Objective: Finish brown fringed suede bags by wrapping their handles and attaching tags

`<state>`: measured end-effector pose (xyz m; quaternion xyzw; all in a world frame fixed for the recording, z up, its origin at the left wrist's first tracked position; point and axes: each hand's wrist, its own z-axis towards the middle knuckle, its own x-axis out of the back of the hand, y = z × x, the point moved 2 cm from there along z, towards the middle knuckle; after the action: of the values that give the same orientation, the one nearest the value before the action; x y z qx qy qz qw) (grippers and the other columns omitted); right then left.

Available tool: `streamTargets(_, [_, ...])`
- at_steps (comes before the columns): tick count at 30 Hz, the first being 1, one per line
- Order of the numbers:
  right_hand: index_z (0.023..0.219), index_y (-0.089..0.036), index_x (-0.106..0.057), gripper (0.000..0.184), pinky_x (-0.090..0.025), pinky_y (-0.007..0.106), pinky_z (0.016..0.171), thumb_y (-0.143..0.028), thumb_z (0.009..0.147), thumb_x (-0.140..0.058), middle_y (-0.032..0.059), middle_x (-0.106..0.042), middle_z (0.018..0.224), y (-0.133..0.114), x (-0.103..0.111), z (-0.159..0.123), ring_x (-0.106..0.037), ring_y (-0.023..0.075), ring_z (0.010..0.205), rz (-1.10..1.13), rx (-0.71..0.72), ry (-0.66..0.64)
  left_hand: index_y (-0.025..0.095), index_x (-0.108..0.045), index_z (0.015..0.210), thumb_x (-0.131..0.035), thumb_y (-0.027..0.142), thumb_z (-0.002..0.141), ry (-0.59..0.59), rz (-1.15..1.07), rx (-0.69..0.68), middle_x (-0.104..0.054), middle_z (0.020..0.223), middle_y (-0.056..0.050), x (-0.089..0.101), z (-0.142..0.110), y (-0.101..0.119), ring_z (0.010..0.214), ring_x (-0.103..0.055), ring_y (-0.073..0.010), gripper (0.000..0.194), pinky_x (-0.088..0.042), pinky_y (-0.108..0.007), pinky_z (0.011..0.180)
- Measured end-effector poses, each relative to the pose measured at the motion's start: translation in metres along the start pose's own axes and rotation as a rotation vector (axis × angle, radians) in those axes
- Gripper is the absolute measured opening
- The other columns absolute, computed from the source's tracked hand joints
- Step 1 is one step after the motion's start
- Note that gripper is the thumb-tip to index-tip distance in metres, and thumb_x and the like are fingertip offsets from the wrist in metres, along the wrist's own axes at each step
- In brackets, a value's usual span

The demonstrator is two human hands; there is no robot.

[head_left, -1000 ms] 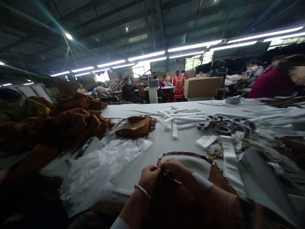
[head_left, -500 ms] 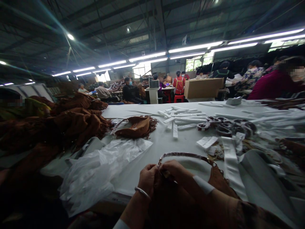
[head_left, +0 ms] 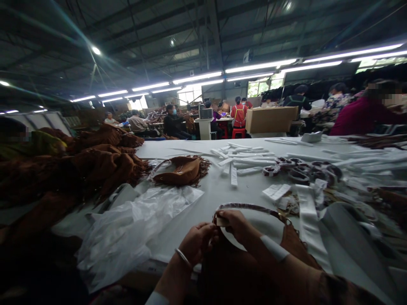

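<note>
A brown fringed shoulder bag (head_left: 241,271) hangs at the table's near edge, its body dark and partly hidden by my forearms. Its wrapped strap (head_left: 252,206) arches over the tabletop to a metal fitting on the right. By the strap's left end, my right hand (head_left: 238,225) pinches a small tan tag (head_left: 222,221). Just left of it and lower, my left hand (head_left: 197,242) is closed, fingertips pressed together against the strap end. Whatever lies between those fingertips is too small to make out.
Another brown bag (head_left: 181,170) lies ahead on the white table (head_left: 219,190). Crumpled clear plastic (head_left: 127,233) spreads at left, beside heaped brown bags (head_left: 104,163). White strips (head_left: 251,161), wrapped coiled straps (head_left: 300,171) and packets (head_left: 276,190) lie to the right. Co-workers sit beyond.
My hands have moved slightly apart, the left one down and left. The tan tag in my right fingers now shows plainly, raised by the strap end.
</note>
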<state>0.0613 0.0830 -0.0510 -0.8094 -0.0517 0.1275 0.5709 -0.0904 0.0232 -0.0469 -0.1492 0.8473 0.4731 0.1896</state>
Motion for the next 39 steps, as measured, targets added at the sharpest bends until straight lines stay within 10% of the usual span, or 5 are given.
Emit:
streamTargets(11, [0.083,-0.012,-0.076,0.037,-0.046,0.028,0.071,-0.04,0.061,-0.067,0.0069,-0.072,0.08,0.0,-0.012,0.001,-0.062,0.0193,0.078,0.025,0.141,0.127,0.018,-0.073,0.102,-0.076,0.032,0.079,-0.227,-0.058,0.0,-0.065,0.128,-0.01,-0.013,-0.011,0.011,0.095,-0.073,-0.0245,0.027,-0.051,-0.017,0.05])
streamTargets(18, [0.103,-0.012,-0.071,0.059,-0.046,0.026,0.059,-0.062,0.072,-0.068,0.002,-0.065,0.073,-0.001,-0.016,-0.009,-0.058,0.0159,0.068,0.122,0.091,-0.044,0.014,-0.071,0.109,-0.076,0.03,0.079,-0.279,-0.076,-0.042,-0.071,0.101,-0.011,-0.023,-0.013,0.013,0.078,-0.071,-0.0173,0.035,-0.048,-0.017,0.05])
streamTargets(28, [0.149,-0.015,-0.035,0.091,-0.033,0.023,0.046,-0.055,0.076,-0.069,0.004,-0.069,0.089,-0.004,0.02,-0.008,-0.051,0.0095,0.051,0.151,0.192,-0.042,0.008,-0.07,0.067,-0.08,0.041,0.069,0.243,0.277,-0.256,-0.046,0.042,0.005,-0.004,0.01,0.024,0.036,-0.033,-0.0031,0.035,-0.017,-0.017,0.038])
streamTargets(32, [0.137,-0.017,-0.055,0.066,-0.048,0.03,0.067,-0.041,0.077,-0.066,0.0125,-0.068,0.118,0.003,0.044,-0.007,-0.063,0.0183,0.08,-0.312,0.328,0.071,0.009,-0.068,0.068,-0.082,0.036,0.07,0.158,0.118,-0.332,-0.06,0.057,0.0,0.015,-0.015,0.048,0.039,-0.036,-0.0015,0.031,-0.02,-0.014,0.037])
streamTargets(39, [0.077,-0.017,-0.073,0.029,-0.043,0.031,0.071,-0.03,0.089,-0.05,0.0087,-0.072,0.079,0.023,0.061,-0.061,-0.064,0.0203,0.074,-1.128,0.385,-0.156,0.021,-0.066,0.11,-0.058,0.015,0.089,0.344,-0.315,-0.51,-0.066,0.122,-0.01,0.019,-0.025,0.084,0.099,-0.069,-0.0173,0.024,-0.055,-0.021,0.065])
